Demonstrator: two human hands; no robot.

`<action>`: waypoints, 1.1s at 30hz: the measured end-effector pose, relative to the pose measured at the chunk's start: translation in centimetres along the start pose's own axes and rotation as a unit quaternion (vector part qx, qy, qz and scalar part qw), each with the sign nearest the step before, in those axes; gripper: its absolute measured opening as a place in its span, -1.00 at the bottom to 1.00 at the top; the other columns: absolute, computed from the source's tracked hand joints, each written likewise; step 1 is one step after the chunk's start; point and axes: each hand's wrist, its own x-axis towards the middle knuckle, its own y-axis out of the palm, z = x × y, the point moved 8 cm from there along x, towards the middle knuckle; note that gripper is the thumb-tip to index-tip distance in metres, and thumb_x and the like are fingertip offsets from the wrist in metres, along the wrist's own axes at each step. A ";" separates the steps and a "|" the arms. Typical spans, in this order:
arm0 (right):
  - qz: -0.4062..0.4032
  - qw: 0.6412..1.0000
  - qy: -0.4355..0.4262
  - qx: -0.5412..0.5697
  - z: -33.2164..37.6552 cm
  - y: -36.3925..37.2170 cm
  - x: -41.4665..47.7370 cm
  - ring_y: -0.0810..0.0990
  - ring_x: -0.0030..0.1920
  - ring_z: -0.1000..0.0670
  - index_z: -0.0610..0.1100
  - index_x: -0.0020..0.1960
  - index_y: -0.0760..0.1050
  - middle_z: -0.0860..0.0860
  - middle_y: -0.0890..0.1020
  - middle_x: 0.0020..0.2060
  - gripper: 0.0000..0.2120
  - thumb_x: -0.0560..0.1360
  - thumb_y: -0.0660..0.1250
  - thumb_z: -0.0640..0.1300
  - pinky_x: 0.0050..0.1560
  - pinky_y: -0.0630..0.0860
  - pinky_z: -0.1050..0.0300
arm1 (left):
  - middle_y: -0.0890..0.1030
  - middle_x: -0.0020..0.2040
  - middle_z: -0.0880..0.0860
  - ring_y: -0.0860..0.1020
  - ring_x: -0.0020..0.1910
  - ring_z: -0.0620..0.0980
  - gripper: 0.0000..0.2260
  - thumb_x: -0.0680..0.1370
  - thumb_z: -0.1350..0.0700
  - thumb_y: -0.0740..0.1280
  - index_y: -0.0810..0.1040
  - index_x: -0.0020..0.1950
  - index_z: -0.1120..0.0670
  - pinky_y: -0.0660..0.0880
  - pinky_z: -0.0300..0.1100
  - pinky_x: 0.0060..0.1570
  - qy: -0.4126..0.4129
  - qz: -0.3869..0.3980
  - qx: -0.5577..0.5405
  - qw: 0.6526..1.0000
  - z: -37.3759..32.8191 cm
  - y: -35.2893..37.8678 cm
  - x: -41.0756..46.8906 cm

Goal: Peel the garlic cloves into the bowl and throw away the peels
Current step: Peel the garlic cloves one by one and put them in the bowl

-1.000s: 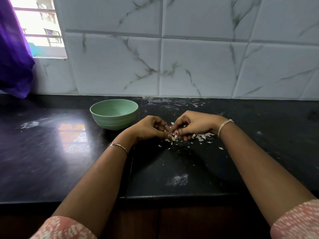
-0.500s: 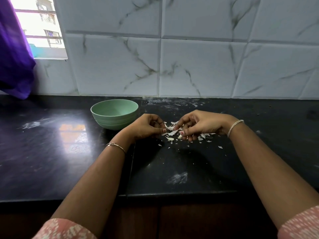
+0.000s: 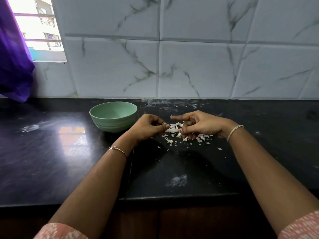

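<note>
Small pale garlic clove [image 3: 179,134] pinched under right hand [image 3: 202,125] fingertips (index finger straight), curled left hand [image 3: 146,129] pinching papery white peel [image 3: 172,130].

Black glossy counter [image 3: 51,161], with a seam [image 3: 130,169] running front to back. Green bowl [image 3: 113,118] upright toward the back, just left of the seam. White peels [image 3: 170,140] scattered right of the bowl, with small flecks around them. Pale smudges [image 3: 177,180] near the front edge, at far left, and along the wall.
</note>
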 end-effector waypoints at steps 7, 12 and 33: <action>-0.022 1.000 0.003 0.021 -1.0 -2.2 -0.9 0.67 -0.13 -0.05 -0.21 0.13 0.57 -0.13 0.70 -0.18 -0.73 0.44 0.45 -0.32 -0.12 0.62 0.19 | 0.54 -0.37 -0.14 0.47 -0.42 -0.28 -0.86 0.54 0.04 0.40 0.68 0.02 0.06 0.44 -0.37 -0.32 0.016 -0.041 0.077 0.996 0.2 -0.6 0.8; -0.055 0.998 -0.009 0.034 -1.2 -3.2 -1.2 0.67 -0.22 0.00 -0.25 0.06 0.58 -0.17 0.71 -0.15 -0.81 0.45 0.44 -0.31 -0.21 0.60 0.22 | 0.71 -0.16 -0.04 0.57 -0.26 -0.24 -0.91 0.42 0.09 0.54 0.69 -0.15 0.07 0.48 -0.45 -0.23 0.050 -0.105 0.121 0.986 -1.4 -0.9 0.7; -0.209 0.954 -0.087 0.195 -4.2 -6.5 -0.8 0.64 -0.27 0.06 -0.25 -0.04 0.60 -0.08 0.70 -0.26 -0.88 0.42 0.44 -0.35 -0.24 0.59 0.26 | 0.69 -0.12 0.10 0.66 -0.18 0.18 -0.81 0.63 -0.03 0.25 0.61 -0.03 0.01 0.62 0.13 -0.10 0.067 -0.107 0.063 0.990 -3.4 2.9 5.1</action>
